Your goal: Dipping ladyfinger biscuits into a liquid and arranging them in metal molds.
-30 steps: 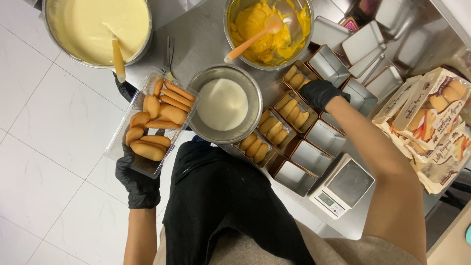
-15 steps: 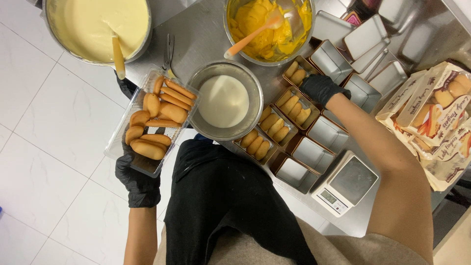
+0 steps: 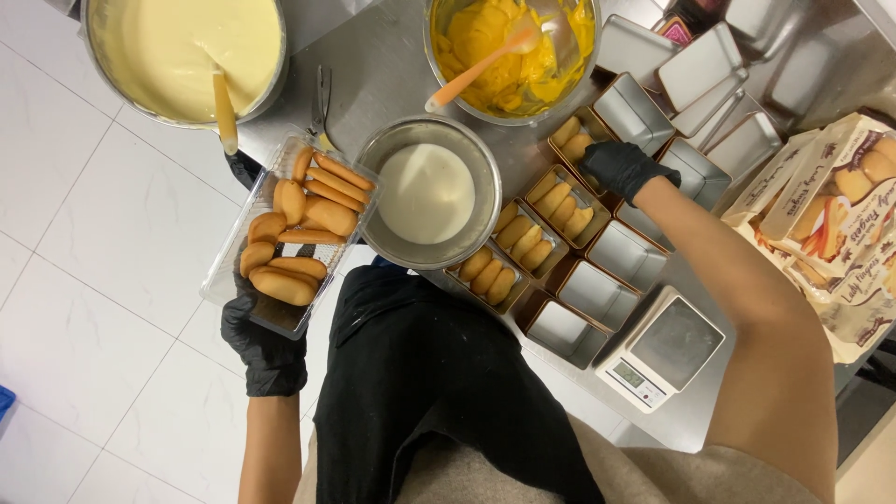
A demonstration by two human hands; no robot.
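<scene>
My left hand (image 3: 264, 347), in a black glove, holds a clear plastic tray (image 3: 241, 286) of ladyfinger biscuits (image 3: 299, 224) out over the floor beside the counter. My right hand (image 3: 621, 168), also gloved in black, reaches into a small rectangular metal tin (image 3: 577, 142) that has biscuits in it, fingers curled down at the tin's near end. Two neighbouring tins (image 3: 557, 205) (image 3: 498, 262) are lined with biscuits. A metal bowl of white liquid (image 3: 427, 191) sits between my hands.
A large pot of pale cream (image 3: 182, 51) with a spatula stands far left, a bowl of yellow fruit pieces (image 3: 511, 51) with an orange spatula behind. Several empty tins (image 3: 597, 294), a small scale (image 3: 661, 350) and biscuit packets (image 3: 831, 201) lie to the right.
My right hand stays at the far biscuit tin, shifting only slightly. The left hand keeps the tray still.
</scene>
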